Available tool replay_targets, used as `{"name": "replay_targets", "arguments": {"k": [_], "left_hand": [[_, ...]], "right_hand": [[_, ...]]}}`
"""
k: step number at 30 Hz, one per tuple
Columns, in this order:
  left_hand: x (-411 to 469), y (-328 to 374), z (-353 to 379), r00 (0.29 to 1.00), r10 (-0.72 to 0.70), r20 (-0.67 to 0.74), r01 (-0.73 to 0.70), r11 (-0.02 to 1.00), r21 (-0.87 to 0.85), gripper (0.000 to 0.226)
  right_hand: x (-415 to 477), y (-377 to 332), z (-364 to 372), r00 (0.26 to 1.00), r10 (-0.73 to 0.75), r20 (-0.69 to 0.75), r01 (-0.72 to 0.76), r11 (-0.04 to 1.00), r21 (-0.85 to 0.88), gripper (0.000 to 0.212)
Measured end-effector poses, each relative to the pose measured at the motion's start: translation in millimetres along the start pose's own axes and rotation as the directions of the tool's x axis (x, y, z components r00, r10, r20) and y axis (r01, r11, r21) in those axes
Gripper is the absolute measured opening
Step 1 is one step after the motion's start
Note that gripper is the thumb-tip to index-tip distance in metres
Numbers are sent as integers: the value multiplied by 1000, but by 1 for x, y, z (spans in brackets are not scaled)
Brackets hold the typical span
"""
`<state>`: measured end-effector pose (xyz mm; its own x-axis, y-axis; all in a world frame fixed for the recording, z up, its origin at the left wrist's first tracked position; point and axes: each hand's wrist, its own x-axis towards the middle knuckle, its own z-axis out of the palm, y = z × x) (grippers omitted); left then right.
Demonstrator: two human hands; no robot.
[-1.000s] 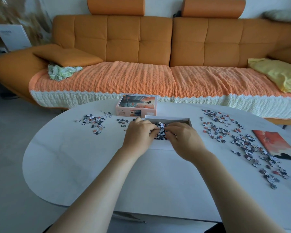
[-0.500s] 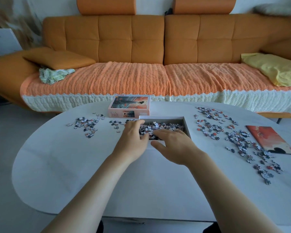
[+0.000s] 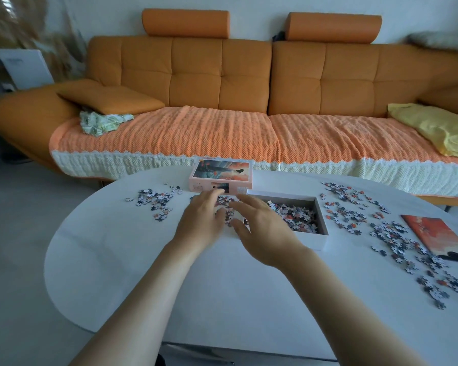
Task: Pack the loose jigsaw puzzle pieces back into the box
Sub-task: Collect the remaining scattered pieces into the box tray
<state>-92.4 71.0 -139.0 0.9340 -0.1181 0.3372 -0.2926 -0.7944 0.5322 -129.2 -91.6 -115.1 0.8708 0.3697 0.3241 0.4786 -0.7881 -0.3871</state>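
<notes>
While knobbly pieces (image 3: 229,207) lie beside the rectangular box (image 3: 312,243), left hand (image 3: 202,223) and right hand (image 3: 263,229) spread wide over them.

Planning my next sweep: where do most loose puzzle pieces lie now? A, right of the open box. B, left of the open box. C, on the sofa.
A: the big scatter of pieces spreads right of the open box, toward the orange picture sheet; fewer lie left.
</notes>
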Motion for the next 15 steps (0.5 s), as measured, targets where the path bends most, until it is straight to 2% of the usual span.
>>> {"name": "replay_targets", "arguments": {"k": [3, 5, 8, 10, 13, 15], "left_hand": [[2, -33, -14, 997, -81, -14, 82, 990, 117, 47], [0, -55, -20, 991, -130, 2, 127, 970, 208, 50], [-5, -86, -26, 986, -160, 50, 135, 932, 338, 59], [-5, -101, -28, 976, -199, 91, 154, 920, 359, 64], [-3, -116, -30, 950, -257, 177, 181, 915, 361, 68], [-1, -123, -29, 950, -242, 197, 164, 924, 345, 67]], "right_hand": [[27, -28, 20, 999, -23, 35, 19, 995, 101, 40], [48, -38, 36, 993, 37, 114, -51, 992, 118, 43], [75, -37, 65, 942, 202, 269, -188, 979, -77, 55], [87, -29, 82, 906, 278, 319, -224, 954, -197, 62], [95, -22, 102, 889, 332, 316, -248, 928, -279, 67], [95, -21, 112, 899, 330, 289, -246, 924, -292, 68]]}}
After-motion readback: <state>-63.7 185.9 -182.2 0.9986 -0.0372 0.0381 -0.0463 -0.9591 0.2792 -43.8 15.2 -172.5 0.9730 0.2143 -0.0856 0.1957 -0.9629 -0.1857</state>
